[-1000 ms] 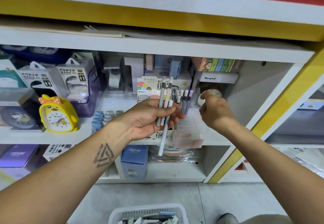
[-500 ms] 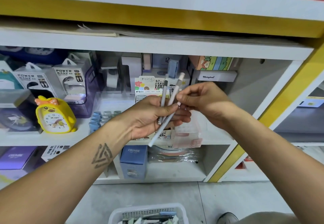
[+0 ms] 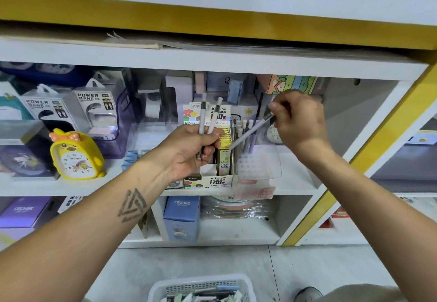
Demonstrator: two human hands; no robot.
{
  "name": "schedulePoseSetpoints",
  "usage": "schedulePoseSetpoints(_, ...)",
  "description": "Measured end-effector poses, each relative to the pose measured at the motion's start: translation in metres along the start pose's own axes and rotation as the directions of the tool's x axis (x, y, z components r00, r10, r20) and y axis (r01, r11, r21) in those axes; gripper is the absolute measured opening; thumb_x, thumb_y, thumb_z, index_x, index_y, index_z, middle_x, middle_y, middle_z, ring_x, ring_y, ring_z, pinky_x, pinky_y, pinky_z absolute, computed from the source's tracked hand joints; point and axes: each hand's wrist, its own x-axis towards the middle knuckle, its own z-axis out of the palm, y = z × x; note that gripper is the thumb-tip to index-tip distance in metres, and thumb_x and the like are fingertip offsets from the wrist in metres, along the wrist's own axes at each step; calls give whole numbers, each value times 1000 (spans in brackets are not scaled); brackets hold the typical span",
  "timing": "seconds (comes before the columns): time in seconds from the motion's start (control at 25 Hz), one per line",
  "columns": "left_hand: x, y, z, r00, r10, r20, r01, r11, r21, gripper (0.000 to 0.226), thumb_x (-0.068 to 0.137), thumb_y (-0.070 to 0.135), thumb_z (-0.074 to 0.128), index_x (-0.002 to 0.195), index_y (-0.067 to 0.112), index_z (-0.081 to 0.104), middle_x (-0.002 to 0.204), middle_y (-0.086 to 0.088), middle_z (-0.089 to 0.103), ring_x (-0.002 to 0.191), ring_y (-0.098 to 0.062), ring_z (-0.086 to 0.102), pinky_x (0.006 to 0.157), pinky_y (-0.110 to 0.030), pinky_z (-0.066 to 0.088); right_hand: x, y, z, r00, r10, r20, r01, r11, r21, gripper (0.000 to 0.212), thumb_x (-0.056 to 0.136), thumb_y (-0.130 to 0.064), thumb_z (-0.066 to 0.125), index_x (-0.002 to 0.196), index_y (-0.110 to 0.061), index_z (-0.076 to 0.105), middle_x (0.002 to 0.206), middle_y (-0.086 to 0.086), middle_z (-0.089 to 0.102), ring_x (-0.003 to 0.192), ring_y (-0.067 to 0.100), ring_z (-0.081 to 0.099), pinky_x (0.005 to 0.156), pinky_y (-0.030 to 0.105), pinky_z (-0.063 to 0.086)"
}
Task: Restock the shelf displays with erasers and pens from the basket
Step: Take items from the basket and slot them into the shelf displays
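My left hand (image 3: 189, 152) grips two pale pens (image 3: 209, 117) upright in front of the middle shelf. My right hand (image 3: 299, 122) pinches the cap end of a third pen (image 3: 249, 134), which slants down to the left with its tip over a clear plastic pen holder (image 3: 259, 164). Several pens (image 3: 246, 131) stand in that holder. A white basket (image 3: 201, 288) with pens and erasers sits on the floor at the bottom edge.
A pencil-lead display box (image 3: 212, 178) stands left of the holder. A yellow duck clock (image 3: 75, 155) and power bank boxes (image 3: 94, 110) fill the shelf's left side. A blue box (image 3: 182, 216) sits on the lower shelf. A yellow shelf post (image 3: 369, 150) runs at the right.
My right hand took one pen from the bundle in my left hand and carried it right, toward the clear holder. My left hand now holds two pens.
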Motion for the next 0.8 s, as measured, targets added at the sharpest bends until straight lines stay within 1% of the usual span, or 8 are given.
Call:
schedulePoseSetpoints(0.08, 2, -2, 0, 999, -28, 34, 28, 999, -20, 23, 94, -1, 57, 115, -7, 64, 68, -10, 60, 48, -10, 41, 40, -18, 33, 5, -1, -1, 997, 67, -46, -61, 992, 109, 15, 98, -15, 59, 97, -4, 69, 86, 11, 66, 82, 27, 59, 70, 33, 47)
schedulePoseSetpoints(0.12, 2, -3, -1, 999, -31, 40, 32, 999, -23, 23, 94, -1, 57, 115, -7, 65, 68, -10, 59, 48, -10, 41, 41, -18, 33, 6, -1, -1, 996, 87, -13, -84, 986, 143, 14, 98, -15, 59, 96, -6, 69, 84, 10, 65, 79, 26, 58, 65, 29, 44)
schedulePoseSetpoints(0.2, 3, -3, -2, 999, -34, 43, 34, 999, -8, 23, 94, -1, 57, 114, -8, 65, 68, -10, 59, 48, -10, 40, 41, -18, 32, 6, 1, -3, 993, 74, 93, -86, 988, 130, 12, 98, -15, 60, 91, -8, 67, 80, 9, 63, 75, 24, 56, 59, 25, 42)
schedulePoseSetpoints(0.28, 4, -4, -2, 998, -39, 39, 39, 999, -1, 23, 93, -1, 58, 114, -8, 65, 68, -10, 59, 49, -10, 40, 41, -18, 31, 8, 5, -9, 991, 53, 120, -63, 995, 79, 14, 97, -14, 61, 89, -5, 67, 81, 12, 65, 76, 27, 58, 63, 30, 44)
schedulePoseSetpoints(0.36, 3, -5, -2, 998, -44, 33, 44, 999, -4, 24, 93, -1, 58, 115, -8, 64, 68, -10, 60, 49, -10, 40, 40, -18, 31, 11, 10, -14, 996, 24, 91, -23, 1000, -10, 16, 97, -14, 60, 89, -2, 67, 82, 13, 65, 77, 31, 59, 66, 32, 45)
schedulePoseSetpoints(0.48, 3, -7, 2, 997, -58, 41, 58, 998, 4, 24, 94, 0, 58, 116, -8, 63, 68, -10, 60, 48, -10, 40, 41, -19, 31, 6, 11, -10, 986, -107, 131, 128, 978, -164, 18, 98, -13, 57, 88, -2, 66, 86, 13, 64, 82, 31, 58, 72, 39, 49)
schedulePoseSetpoints(0.6, 2, -8, 5, 994, -84, 72, 84, 996, 7, 27, 96, 4, 56, 119, -9, 61, 66, -10, 61, 48, -11, 39, 42, -19, 31, -5, 7, 4, 962, -202, 186, 233, 958, -166, 19, 100, -16, 56, 92, -3, 67, 94, 9, 64, 84, 27, 58, 75, 37, 49)
schedulePoseSetpoints(0.8, 1, -9, 5, 989, -90, 114, 90, 996, 5, 27, 96, 5, 54, 119, -8, 61, 67, -11, 62, 50, -11, 41, 43, -19, 32, -9, 10, 17, 955, -208, 209, 241, 959, -148, 19, 101, -17, 56, 97, -1, 66, 97, 10, 63, 83, 31, 60, 74, 48, 52)
